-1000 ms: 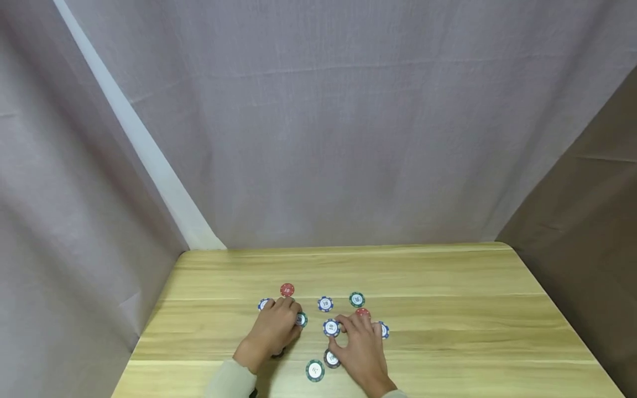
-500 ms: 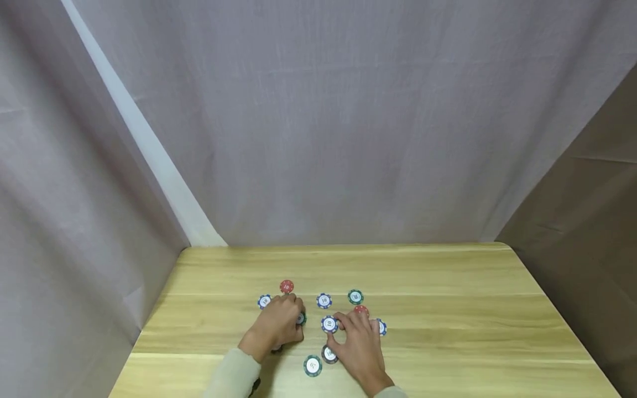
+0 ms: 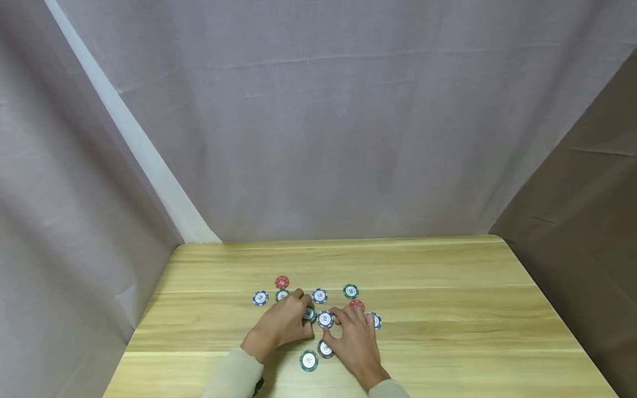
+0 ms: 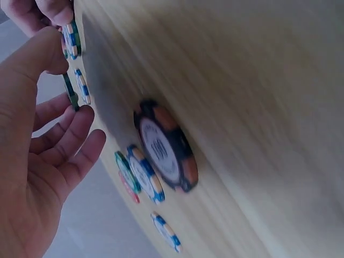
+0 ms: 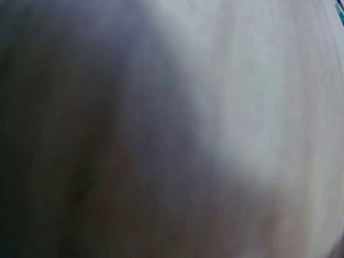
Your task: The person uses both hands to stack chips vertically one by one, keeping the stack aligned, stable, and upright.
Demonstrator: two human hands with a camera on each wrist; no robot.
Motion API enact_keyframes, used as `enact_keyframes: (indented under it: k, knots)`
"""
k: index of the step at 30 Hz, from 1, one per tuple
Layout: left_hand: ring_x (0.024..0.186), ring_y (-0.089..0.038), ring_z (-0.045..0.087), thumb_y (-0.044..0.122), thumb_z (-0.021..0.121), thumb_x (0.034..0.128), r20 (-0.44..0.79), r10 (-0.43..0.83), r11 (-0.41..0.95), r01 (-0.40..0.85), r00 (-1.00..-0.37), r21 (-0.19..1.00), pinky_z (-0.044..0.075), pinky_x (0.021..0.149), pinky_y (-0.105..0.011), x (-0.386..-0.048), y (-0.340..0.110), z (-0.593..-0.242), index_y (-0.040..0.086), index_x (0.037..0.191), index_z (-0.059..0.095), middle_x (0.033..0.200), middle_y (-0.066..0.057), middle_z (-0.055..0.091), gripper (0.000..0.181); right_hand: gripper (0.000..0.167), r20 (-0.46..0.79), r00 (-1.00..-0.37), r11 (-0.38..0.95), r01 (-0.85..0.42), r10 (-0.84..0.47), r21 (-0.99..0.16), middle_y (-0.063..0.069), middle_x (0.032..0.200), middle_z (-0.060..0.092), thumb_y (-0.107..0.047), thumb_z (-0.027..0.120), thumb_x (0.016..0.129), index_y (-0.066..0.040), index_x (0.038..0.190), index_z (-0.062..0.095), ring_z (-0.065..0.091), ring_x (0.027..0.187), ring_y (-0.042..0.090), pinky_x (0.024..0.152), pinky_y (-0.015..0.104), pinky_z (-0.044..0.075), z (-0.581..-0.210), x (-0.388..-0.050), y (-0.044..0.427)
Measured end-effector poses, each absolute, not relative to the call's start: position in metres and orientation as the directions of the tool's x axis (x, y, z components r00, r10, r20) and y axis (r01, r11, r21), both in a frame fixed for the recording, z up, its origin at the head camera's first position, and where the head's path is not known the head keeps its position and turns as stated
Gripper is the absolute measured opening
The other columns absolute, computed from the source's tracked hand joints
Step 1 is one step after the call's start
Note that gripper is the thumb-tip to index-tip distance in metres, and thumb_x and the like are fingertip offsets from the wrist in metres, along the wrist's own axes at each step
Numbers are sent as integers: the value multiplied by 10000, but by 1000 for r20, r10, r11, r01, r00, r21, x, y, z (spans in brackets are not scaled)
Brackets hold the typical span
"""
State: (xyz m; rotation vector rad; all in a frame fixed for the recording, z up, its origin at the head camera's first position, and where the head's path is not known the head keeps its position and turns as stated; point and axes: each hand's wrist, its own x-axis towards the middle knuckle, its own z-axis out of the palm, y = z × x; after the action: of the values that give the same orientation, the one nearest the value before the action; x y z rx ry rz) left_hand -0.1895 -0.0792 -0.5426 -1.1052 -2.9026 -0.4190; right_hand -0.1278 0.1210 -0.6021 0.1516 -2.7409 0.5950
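Observation:
My left hand (image 3: pixel 283 323) pinches a green poker chip (image 3: pixel 309 314) between thumb and fingers. The left wrist view shows that green chip (image 4: pixel 70 90) edge-on, held off the wooden table. Close to its right, my right hand (image 3: pixel 355 337) grips a blue-and-white poker chip (image 3: pixel 325 319) marked 10 by its edges. In the left wrist view other chip edges (image 4: pixel 71 40) show with it under the right fingertips, apparently a small stack. A dark chip (image 3: pixel 325 348) lies partly under the right thumb. The right wrist view is mostly blur, so the right fingers do not show there.
Loose chips lie around the hands: red (image 3: pixel 282 282), blue (image 3: pixel 260 298) and green (image 3: pixel 282 296) at left, blue (image 3: pixel 319 296) in the middle, green (image 3: pixel 350 291), red (image 3: pixel 356 305) and blue (image 3: pixel 376 320) at right, green (image 3: pixel 308 360) in front. Grey curtains (image 3: pixel 318 138) hang behind the table (image 3: pixel 448 298).
My left hand has taken the green chip up and carried it right, towards the blue chip in the right hand. Another green chip is uncovered at left. The right hand keeps its grip.

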Motion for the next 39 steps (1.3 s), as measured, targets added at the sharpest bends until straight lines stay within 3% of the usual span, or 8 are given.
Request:
enact_keyframes:
  k: [5, 10, 16, 23, 30, 39]
  knots:
    - [948, -140, 647, 204, 759, 796, 84, 630, 723, 623, -772, 299, 604, 837, -274, -187, -75, -547, 48, 1217, 711, 1152, -73, 665, 451, 428, 336, -941, 913, -168, -35, -373, -138, 894, 572, -463, 797, 819, -224, 1172, 756, 491, 927, 122, 822, 361, 317, -602, -128, 120]
    - [917, -100, 626, 241, 766, 820, 108, 639, 713, 639, -762, 288, 595, 830, -258, -187, -73, -551, 44, 1218, 723, 1100, -41, 684, 446, 428, 340, -940, 918, -161, -31, -362, -145, 890, 560, -469, 792, 820, -228, 1171, 756, 493, 938, 123, 817, 357, 317, -603, -128, 121]
    - [1002, -138, 669, 304, 754, 872, 197, 673, 666, 700, -713, 255, 580, 929, -289, -184, -68, -556, 77, 1202, 738, 1117, -24, 723, 401, 401, 338, -941, 918, -158, -29, -363, -152, 869, 536, -479, 785, 831, -238, 1149, 751, 480, 910, 112, 807, 353, 305, -603, -126, 121]
    - [1062, -184, 699, 255, 727, 948, 249, 709, 621, 752, -659, 222, 573, 976, -335, -183, -66, -563, 71, 1245, 722, 1185, -63, 746, 349, 406, 328, -944, 914, -172, -46, -367, -157, 874, 532, -473, 778, 845, -233, 1171, 746, 472, 925, 112, 815, 355, 314, -604, -127, 122]
    - [1091, -205, 689, 170, 711, 946, 192, 673, 646, 694, -714, 317, 571, 985, -337, -182, -68, -561, 32, 1280, 706, 1202, -80, 736, 361, 400, 318, -946, 904, -183, -55, -386, -156, 866, 519, -456, 793, 834, -231, 1161, 747, 451, 904, 112, 806, 346, 299, -603, -129, 122]
    - [1103, -219, 696, 143, 762, 939, 163, 626, 670, 633, -763, 388, 574, 986, -345, -173, -61, -557, 43, 1249, 718, 1207, -75, 744, 329, 418, 393, -916, 891, -245, -83, -382, -141, 852, 540, -427, 828, 800, -209, 1149, 753, 470, 882, 106, 784, 339, 306, -604, -131, 124]
